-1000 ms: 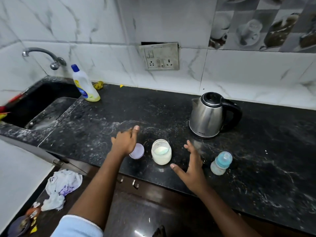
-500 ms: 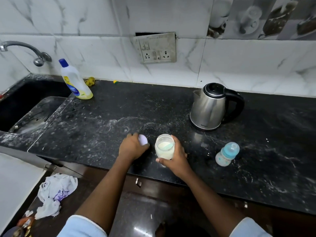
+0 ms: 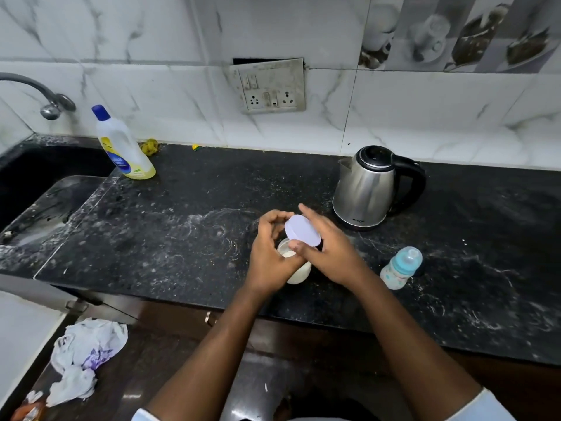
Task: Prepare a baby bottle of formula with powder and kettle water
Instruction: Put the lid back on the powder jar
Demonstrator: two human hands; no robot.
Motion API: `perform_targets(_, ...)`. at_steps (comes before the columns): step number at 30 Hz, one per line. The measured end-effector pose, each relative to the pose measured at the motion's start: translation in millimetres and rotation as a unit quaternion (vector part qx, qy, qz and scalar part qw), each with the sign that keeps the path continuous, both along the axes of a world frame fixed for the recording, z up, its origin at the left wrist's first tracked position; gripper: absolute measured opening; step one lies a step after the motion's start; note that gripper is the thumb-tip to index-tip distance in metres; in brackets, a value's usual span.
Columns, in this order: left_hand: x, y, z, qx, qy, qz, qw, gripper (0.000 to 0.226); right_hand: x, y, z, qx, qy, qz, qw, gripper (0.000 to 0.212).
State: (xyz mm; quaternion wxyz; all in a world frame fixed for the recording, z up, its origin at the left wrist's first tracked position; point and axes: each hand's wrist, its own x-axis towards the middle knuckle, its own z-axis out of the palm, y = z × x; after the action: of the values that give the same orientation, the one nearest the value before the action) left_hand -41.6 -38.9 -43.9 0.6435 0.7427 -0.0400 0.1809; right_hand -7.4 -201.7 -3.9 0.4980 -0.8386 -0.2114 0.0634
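Just before the kettle (image 3: 364,192), our left hand (image 3: 270,253) gripped the powder jar (image 3: 299,275) and our right hand (image 3: 331,253) held its lid (image 3: 302,230) tilted above it. It was the lid step, we judged, and next it needed seating square. The baby bottle (image 3: 400,267) stood capped near the kettle.

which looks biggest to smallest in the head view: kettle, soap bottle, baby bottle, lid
1. kettle
2. soap bottle
3. baby bottle and lid: these look nearly alike. The lid is held up nearer the camera, so I won't rank the two.
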Motion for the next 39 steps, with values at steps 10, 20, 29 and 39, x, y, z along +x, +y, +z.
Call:
perform_targets(10,-15,22,-40,0.199,0.209,0.035,0.957,0.146,15,-6,1,-0.235,-0.035,0.082,0.968,0.097)
perform_targets(20,-16,11,-66,0.097,0.205,0.047,0.973,0.092,28,16,-3,-0.31,-0.006,0.179,0.934,0.097)
perform_targets(29,-18,10,-74,0.081,0.215,0.053,0.972,0.094,30,21,-9,-0.36,-0.047,0.118,0.924,0.094)
perform_targets(39,-20,7,-74,0.048,0.208,0.05,0.976,0.091,17,7,-9,-0.446,-0.115,0.021,0.887,0.075)
